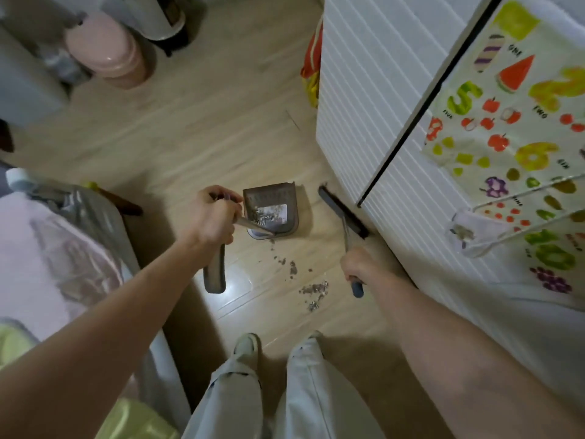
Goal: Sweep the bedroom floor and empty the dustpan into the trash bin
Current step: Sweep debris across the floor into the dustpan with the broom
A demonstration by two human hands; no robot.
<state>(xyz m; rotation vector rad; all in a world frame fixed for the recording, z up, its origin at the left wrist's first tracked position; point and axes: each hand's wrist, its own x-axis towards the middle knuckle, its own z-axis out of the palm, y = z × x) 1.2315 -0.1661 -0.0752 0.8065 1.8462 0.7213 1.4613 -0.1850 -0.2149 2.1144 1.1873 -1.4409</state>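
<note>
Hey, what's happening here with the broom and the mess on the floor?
A person is sweeping up. The left hand grips the dustpan, which already holds some debris. The right hand holds a small broom with its bristles against the white cabinet. Scattered crumbs lie on the wood floor, not yet in the pan.

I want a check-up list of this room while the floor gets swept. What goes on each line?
Surface: wooden floor, shiny patch near the feet.
Job's things: dustpan on the floor, crumbs already inside; brush beside the white cabinet; loose crumbs not yet swept up.
Clutter: red and yellow bag beside the cabinet.
Hands: left hand grips the dustpan handle; right hand grips the brush handle.
Cables: nothing seen.
Surroundings: pink bin farther off, fruit-number cloth on the cabinet.
</note>
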